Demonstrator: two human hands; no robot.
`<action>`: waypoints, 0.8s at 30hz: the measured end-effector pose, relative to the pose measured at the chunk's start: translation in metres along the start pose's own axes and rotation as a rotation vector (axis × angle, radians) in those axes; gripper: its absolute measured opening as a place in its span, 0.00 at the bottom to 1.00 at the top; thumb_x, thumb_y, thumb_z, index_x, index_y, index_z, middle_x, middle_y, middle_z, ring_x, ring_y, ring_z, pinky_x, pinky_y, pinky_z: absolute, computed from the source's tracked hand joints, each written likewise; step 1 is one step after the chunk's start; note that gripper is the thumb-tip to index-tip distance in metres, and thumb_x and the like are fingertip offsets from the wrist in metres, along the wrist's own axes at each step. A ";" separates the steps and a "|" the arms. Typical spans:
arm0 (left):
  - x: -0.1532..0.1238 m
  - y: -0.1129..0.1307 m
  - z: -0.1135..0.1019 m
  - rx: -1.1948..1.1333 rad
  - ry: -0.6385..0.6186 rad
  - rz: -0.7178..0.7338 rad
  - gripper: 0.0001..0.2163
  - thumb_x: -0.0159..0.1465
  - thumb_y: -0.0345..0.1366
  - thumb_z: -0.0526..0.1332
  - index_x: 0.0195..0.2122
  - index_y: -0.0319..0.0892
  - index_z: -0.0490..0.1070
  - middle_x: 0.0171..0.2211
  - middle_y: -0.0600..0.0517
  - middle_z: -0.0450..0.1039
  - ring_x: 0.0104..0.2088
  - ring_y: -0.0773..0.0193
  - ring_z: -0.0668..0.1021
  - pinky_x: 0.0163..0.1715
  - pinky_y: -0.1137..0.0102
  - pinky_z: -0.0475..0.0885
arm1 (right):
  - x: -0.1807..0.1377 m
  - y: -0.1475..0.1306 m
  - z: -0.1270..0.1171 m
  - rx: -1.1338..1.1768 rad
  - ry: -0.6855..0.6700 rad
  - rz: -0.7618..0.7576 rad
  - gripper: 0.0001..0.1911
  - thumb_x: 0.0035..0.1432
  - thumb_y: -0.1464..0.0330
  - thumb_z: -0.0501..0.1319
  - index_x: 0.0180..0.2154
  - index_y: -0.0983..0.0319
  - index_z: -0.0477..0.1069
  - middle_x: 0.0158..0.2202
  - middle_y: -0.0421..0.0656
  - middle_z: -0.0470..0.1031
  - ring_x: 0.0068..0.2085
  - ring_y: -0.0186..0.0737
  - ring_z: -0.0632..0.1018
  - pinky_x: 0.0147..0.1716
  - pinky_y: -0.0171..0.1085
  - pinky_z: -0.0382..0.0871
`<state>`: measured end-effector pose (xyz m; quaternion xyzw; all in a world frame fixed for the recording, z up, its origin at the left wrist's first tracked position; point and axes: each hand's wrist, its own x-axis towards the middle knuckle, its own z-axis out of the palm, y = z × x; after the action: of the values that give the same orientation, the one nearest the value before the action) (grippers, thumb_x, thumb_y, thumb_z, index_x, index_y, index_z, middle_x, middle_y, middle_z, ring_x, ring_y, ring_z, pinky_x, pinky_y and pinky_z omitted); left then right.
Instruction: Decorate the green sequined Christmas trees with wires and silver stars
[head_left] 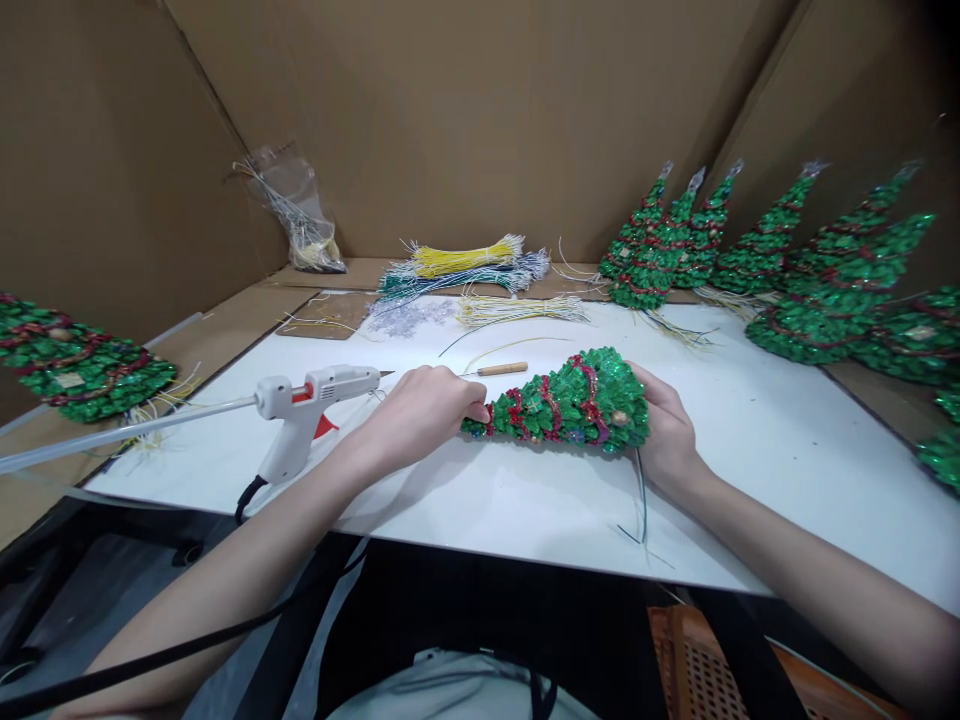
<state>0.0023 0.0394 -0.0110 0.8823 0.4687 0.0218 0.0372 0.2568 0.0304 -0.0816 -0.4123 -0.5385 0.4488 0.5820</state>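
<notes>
A small green glitter Christmas tree (574,400) with red garland lies on its side on the white board (750,450), tip to the left. My left hand (424,410) is closed around its tip. My right hand (667,425) grips its wide base, where thin wires (641,500) trail down toward me. A white glue gun (307,410) stands on its rest just left of my left hand, with a long clear glue stick out its back. A wooden-handled awl (501,369) lies just beyond the tree.
Several finished trees (757,260) stand along the right, and another (75,365) lies at left. Bundles of yellow, green and white wires (472,270) lie at the back near a plastic bag (300,210). Cardboard walls enclose the board.
</notes>
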 end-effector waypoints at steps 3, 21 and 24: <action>0.000 0.001 0.000 0.022 -0.005 -0.019 0.13 0.61 0.21 0.56 0.32 0.41 0.79 0.34 0.48 0.84 0.32 0.57 0.82 0.27 0.71 0.62 | -0.001 -0.001 0.000 0.026 -0.003 0.025 0.05 0.53 0.65 0.62 0.27 0.58 0.70 0.24 0.38 0.65 0.21 0.34 0.64 0.16 0.34 0.58; -0.012 -0.015 0.007 -0.246 0.063 0.028 0.12 0.70 0.34 0.55 0.33 0.42 0.78 0.28 0.53 0.79 0.27 0.66 0.77 0.30 0.74 0.63 | 0.007 -0.005 -0.007 -0.117 -0.061 -0.066 0.05 0.52 0.64 0.63 0.27 0.58 0.73 0.27 0.40 0.70 0.30 0.41 0.70 0.28 0.38 0.64; -0.013 -0.014 0.007 -0.234 0.070 0.033 0.12 0.70 0.33 0.55 0.34 0.43 0.78 0.29 0.53 0.80 0.28 0.66 0.77 0.31 0.74 0.63 | 0.008 -0.004 -0.008 -0.143 -0.061 -0.071 0.05 0.52 0.64 0.62 0.29 0.57 0.74 0.29 0.41 0.73 0.32 0.44 0.72 0.31 0.40 0.67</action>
<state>-0.0164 0.0358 -0.0192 0.8781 0.4496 0.1076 0.1234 0.2652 0.0368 -0.0766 -0.4195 -0.6008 0.4006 0.5501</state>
